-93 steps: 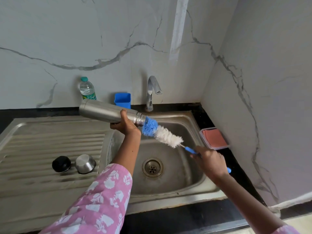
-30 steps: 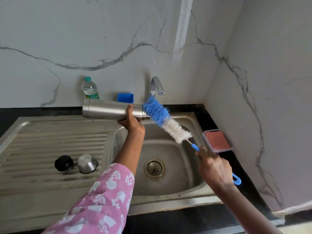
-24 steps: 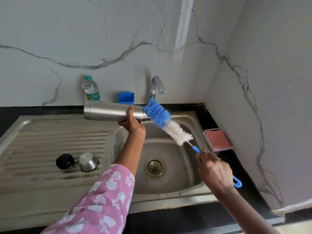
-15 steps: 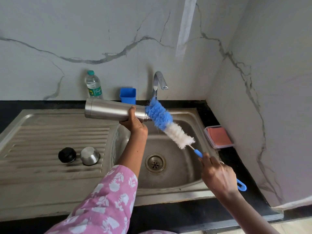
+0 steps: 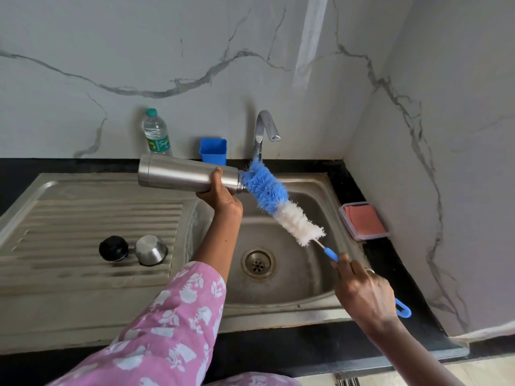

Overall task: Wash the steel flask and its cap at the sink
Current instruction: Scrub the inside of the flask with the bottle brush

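In a white marble corner a steel sink (image 5: 278,316) is set in a black table (image 5: 278,351), and over its basin the left hand (image 5: 223,197) grips the steel flask (image 5: 181,175), held on its side, mouth to the right. The right hand (image 5: 362,293) is closed around the handle of the bottle brush (image 5: 278,207), whose blue tip is at the mouth; I judge the brush should be lined up straight with the neck, then pushed deep and turned. The steel cap (image 5: 150,249) and black stopper (image 5: 113,248) stand on the draining board (image 5: 69,218).
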